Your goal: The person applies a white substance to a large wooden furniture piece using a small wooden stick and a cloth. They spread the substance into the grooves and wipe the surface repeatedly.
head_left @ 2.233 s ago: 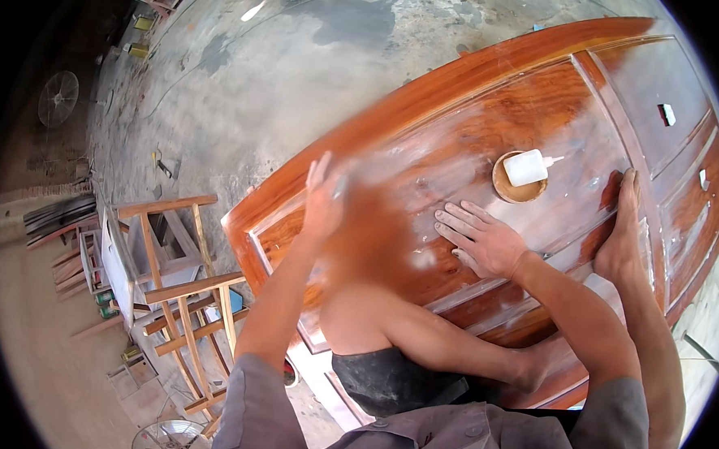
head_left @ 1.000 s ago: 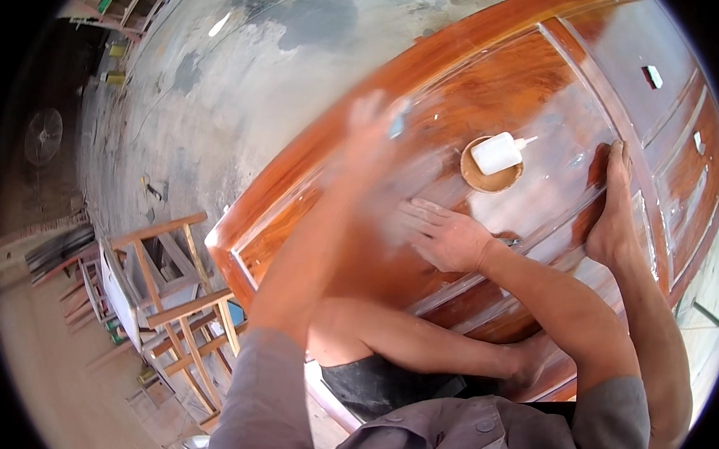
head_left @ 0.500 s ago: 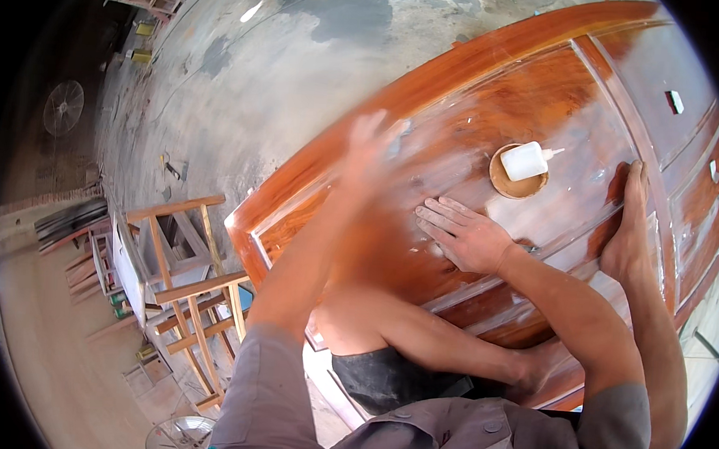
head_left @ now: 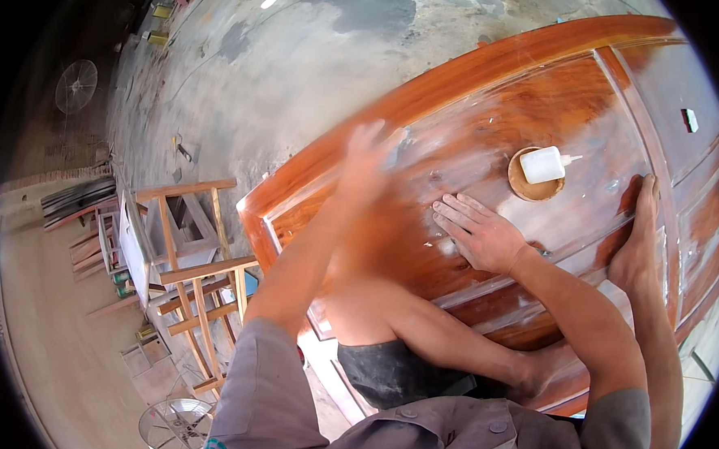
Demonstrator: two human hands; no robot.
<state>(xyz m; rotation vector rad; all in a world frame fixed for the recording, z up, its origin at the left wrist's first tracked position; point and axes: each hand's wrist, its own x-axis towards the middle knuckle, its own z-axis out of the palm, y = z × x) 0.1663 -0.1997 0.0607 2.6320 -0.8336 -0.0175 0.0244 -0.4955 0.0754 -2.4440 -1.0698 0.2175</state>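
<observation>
A large reddish-brown wooden panel (head_left: 561, 97), framed with raised mouldings and streaked with whitish dust, lies under me. My left hand (head_left: 364, 160) is over its far left border, smeared by motion; whether its fingers grip something cannot be made out. A blurred pale bluish patch (head_left: 398, 144) shows just right of that hand. My right hand (head_left: 479, 232) lies flat on the panel's middle, fingers stretched out and dusty, holding nothing. Beyond it stands a round brown bowl (head_left: 515, 181), with a white squeeze bottle (head_left: 543, 164) lying across it, its nozzle pointing right.
My bare foot (head_left: 636, 247) rests on the panel at the right; my bent leg (head_left: 451, 331) crosses its near side. A small white-and-black piece (head_left: 689, 121) lies at the far right. Wooden frames (head_left: 202, 277) and a fan (head_left: 176, 426) stand to the left on the concrete floor (head_left: 286, 82).
The view has shifted a little, so the panel sits lower and further right in the picture. My left hand is still blurred near the far border; my right hand stays flat on the panel.
</observation>
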